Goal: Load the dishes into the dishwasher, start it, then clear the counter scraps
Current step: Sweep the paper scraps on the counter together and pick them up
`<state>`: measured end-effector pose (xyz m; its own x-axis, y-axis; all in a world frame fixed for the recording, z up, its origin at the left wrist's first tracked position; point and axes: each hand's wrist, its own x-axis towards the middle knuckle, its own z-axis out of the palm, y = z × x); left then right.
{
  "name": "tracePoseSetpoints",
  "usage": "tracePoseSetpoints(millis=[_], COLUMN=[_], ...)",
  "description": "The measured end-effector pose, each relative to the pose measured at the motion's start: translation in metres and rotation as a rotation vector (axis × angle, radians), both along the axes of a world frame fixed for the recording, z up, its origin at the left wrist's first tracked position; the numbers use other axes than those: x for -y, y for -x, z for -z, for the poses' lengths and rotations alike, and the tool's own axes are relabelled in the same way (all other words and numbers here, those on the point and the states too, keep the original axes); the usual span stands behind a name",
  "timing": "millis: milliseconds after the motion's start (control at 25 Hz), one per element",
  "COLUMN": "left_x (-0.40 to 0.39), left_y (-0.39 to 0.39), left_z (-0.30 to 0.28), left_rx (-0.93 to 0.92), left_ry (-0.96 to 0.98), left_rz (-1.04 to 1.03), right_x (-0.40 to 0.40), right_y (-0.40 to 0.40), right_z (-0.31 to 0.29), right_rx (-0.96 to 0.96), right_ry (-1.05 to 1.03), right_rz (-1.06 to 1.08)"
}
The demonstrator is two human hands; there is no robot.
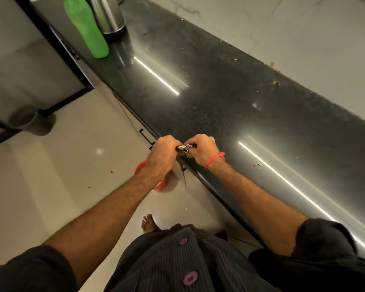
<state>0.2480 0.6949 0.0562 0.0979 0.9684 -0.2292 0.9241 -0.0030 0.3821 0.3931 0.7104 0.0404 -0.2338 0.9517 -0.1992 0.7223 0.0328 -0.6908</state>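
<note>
Step in hand, as judged: the last one, clearing counter scraps; no dishwasher or dishes in view.

9 o'clock: a grey cylindrical bin (31,121) on the floor; contents not visible.

11 o'clock: green bottle (85,28) standing on the black counter (230,98), a steel vessel (108,14) just beside it; contents of both hidden.

Centre, at the counter's front edge: left hand (161,153), fingers curled, gripping one end of a crumpled silvery scrap (184,149). Right hand (201,149), red thread at the wrist, fingers curled on the other end. Scrap held between the two hands, just over the edge.

Below the left forearm, 6 o'clock of the hands: red-rimmed container (156,184) on the floor, mostly hidden; contents cannot be told.

3 o'clock: small crumbs (257,165) lie on the counter, more near the wall at 1 o'clock.

Next move probably calls for dropping the scrap into a bin, then gathering the crumbs.
</note>
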Motion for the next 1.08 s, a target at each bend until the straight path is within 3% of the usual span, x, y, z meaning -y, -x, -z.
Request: tracePoseSetpoints(millis=[360, 600, 720, 880, 960, 1080], left_x=[-0.001, -0.022, -0.039, -0.056, -0.057, -0.066], left_y=[0.194, 0.255, 0.268, 0.274, 0.273, 0.27], left_z=[0.046, 0.114, 0.206, 0.381, 0.474, 0.587], left_rx=[0.042, 0.211, 0.321, 0.339, 0.439, 0.45], left_ry=[-0.016, 0.088, 0.169, 0.169, 0.186, 0.387], left_rz=[-0.094, -0.193, -0.254, -0.398, -0.475, -0.484], right_x=[-0.018, -0.044, -0.058, -0.082, -0.088, -0.091], right_y=[0.193, 0.271, 0.295, 0.314, 0.323, 0.323], right_z=[0.028, 0.114, 0.212, 0.374, 0.468, 0.591], right_rx=[0.035, 0.073, 0.014, 0.031, 0.005, -0.041], right_ry=[0.033, 0.187, 0.312, 0.358, 0.401, 0.524], right_rz=[-0.103, 0.015, 0.136, 0.234, 0.27, 0.305])
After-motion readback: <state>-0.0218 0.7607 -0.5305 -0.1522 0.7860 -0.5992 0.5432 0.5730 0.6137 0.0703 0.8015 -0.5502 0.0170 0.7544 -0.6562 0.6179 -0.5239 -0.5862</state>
